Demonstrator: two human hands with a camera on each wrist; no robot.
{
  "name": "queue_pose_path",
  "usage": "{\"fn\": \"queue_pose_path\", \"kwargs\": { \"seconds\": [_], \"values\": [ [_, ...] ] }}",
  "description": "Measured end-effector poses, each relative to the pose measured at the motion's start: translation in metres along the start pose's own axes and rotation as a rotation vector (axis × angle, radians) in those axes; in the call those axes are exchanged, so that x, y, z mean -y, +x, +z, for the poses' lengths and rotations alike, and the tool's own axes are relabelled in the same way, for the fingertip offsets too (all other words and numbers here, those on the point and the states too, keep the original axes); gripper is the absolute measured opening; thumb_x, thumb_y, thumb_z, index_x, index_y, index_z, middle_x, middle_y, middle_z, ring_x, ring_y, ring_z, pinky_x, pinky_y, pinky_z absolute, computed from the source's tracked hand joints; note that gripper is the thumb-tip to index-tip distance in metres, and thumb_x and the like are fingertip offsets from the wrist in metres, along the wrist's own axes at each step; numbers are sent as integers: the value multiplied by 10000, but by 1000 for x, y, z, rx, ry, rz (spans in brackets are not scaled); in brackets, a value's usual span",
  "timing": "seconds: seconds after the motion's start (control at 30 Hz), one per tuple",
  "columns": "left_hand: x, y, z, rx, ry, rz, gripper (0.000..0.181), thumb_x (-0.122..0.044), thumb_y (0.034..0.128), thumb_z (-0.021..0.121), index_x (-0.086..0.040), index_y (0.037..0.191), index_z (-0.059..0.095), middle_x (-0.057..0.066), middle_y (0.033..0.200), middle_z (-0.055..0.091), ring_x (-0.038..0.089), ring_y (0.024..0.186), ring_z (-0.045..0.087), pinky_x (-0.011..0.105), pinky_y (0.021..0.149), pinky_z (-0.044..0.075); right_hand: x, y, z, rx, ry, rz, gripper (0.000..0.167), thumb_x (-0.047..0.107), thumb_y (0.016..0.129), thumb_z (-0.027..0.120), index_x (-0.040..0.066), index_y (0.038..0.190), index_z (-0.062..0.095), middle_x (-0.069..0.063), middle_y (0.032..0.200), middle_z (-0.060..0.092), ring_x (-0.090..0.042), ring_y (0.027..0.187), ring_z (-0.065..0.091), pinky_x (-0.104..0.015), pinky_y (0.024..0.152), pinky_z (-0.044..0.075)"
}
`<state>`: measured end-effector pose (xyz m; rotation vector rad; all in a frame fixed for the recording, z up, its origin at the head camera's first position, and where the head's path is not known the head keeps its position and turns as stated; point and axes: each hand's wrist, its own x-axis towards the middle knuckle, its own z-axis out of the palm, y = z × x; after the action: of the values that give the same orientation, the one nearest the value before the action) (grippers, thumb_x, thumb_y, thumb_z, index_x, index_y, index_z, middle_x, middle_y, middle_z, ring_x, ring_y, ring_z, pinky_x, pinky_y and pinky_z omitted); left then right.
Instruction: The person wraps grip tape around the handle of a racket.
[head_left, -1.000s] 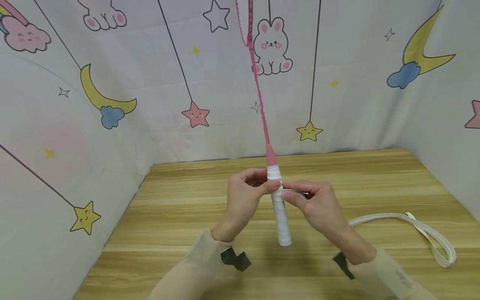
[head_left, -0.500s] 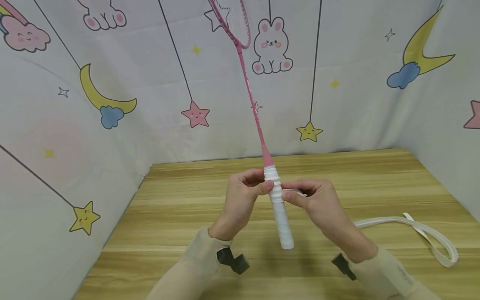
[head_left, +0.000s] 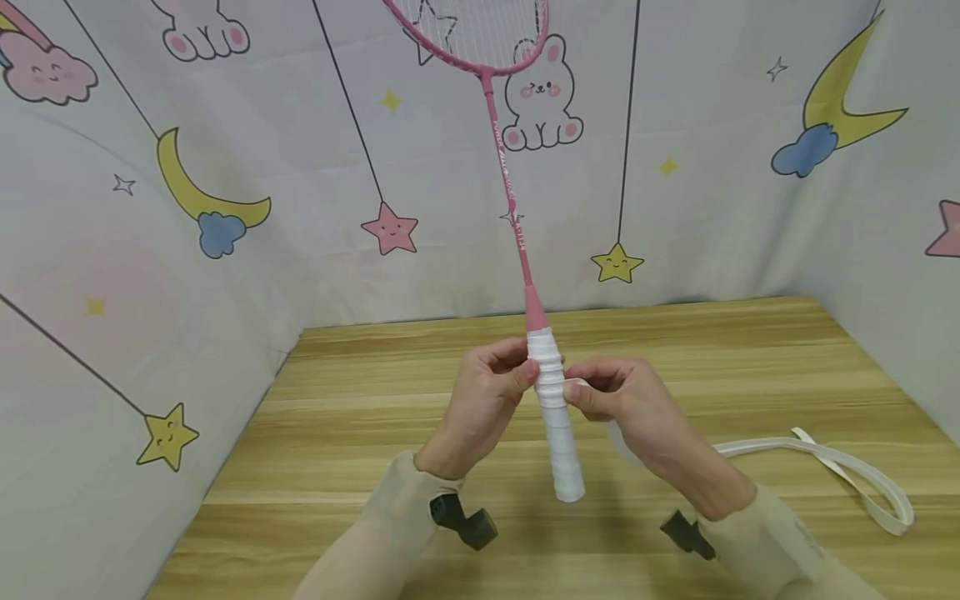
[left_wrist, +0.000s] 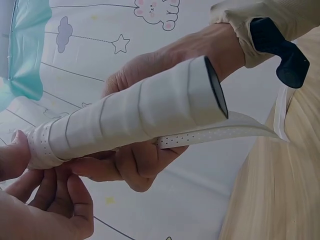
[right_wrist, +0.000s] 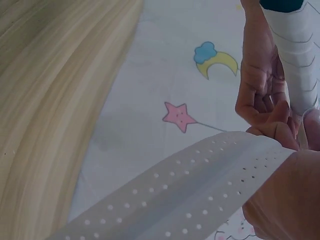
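A pink badminton racket (head_left: 534,307) leans upright above the table, its strung head cut off by the top of the head view. My left hand (head_left: 489,397) grips the upper part of its white handle (head_left: 562,450), thumb across the front. Perforated white grip tape (right_wrist: 165,200) winds round that upper part in overlapping turns. Just below the left thumb, on the handle's right side, my right hand (head_left: 637,408) pinches the tape between thumb and fingers. In the left wrist view the tape's loose length (left_wrist: 200,137) trails away behind the handle's butt.
The tape's far length lies in a loop on the wooden table (head_left: 360,467) at the right. A white cloth backdrop (head_left: 292,167) with cartoon prints stands behind and beside the table. Each wrist carries a small black camera mount.
The racket has turned about its shaft, so its head now shows broadside instead of edge-on. The handle's lower end has shifted slightly, and the tape's loop has slid a little left.
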<state>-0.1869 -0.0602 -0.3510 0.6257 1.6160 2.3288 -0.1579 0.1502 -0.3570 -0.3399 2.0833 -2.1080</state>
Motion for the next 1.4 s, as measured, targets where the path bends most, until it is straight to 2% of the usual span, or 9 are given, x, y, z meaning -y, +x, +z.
{"fn": "queue_pose_path", "kwargs": {
  "seconds": [0.07,0.17,0.33,0.5,0.63,0.73,0.87,1.13,1.4],
  "values": [
    [0,0,0,20,-24,-12,560,-199,1037,732,209,1391,585,-83,1057,783,93,1032,692,238,947,575,-1,0,0,34,37,-8,161,159,1048,737,279,1025,841,148,902,711,-74,829,533,-249,738,450],
    [1,0,-1,45,-59,-26,800,-354,940,808,204,1448,541,-77,1091,793,85,1078,720,241,1008,578,-1,-1,1,61,67,-11,181,171,1055,724,296,1029,851,149,900,695,-69,818,499,-245,726,428],
    [2,1,-2,97,-72,-34,1057,-517,810,845,202,1497,485,-90,1124,801,71,1144,712,216,969,541,-2,-2,1,100,65,-23,171,217,1065,716,323,1069,850,157,1033,819,-20,1005,670,-246,875,578],
    [2,1,-2,165,-92,-36,1009,-467,908,788,213,1549,407,-111,1166,801,46,1205,700,217,1045,534,-3,-4,2,85,44,-84,184,218,1055,734,366,1056,844,165,1050,819,-19,1022,687,-257,909,599],
    [0,1,-2,191,-105,-46,691,-232,1116,614,218,1575,359,-117,1206,789,43,1253,689,242,1148,505,-3,-6,2,27,7,-132,176,176,1039,755,309,1084,861,175,1034,819,-16,989,690,-253,885,576],
    [-3,1,0,118,-69,-34,495,-67,1127,504,187,1548,442,-127,1189,774,60,1212,677,253,1113,513,-3,-8,4,-33,-28,-148,203,156,1033,761,93,1207,845,179,1040,823,-20,986,707,-253,869,579],
    [-4,-1,6,-39,21,20,420,-31,1074,595,131,1461,565,-92,1173,717,98,1108,654,241,1011,554,-3,-9,8,-114,-50,-147,382,125,1029,760,-140,1299,706,180,1032,823,-30,968,719,-244,857,600],
    [-1,1,22,-309,205,35,330,-55,914,858,-24,1196,690,-35,1046,702,112,952,670,214,839,576,-4,-8,14,-223,-66,-102,348,104,1040,744,-108,1315,715,208,974,808,-10,912,689,-233,806,585],
    [-2,5,28,-386,331,10,361,-115,840,946,-44,1105,712,16,993,718,142,891,683,244,788,577,-6,-7,23,-300,-70,-147,295,55,1021,756,-105,1269,746,162,1027,830,-21,943,742,-227,844,621]
  ]
}}
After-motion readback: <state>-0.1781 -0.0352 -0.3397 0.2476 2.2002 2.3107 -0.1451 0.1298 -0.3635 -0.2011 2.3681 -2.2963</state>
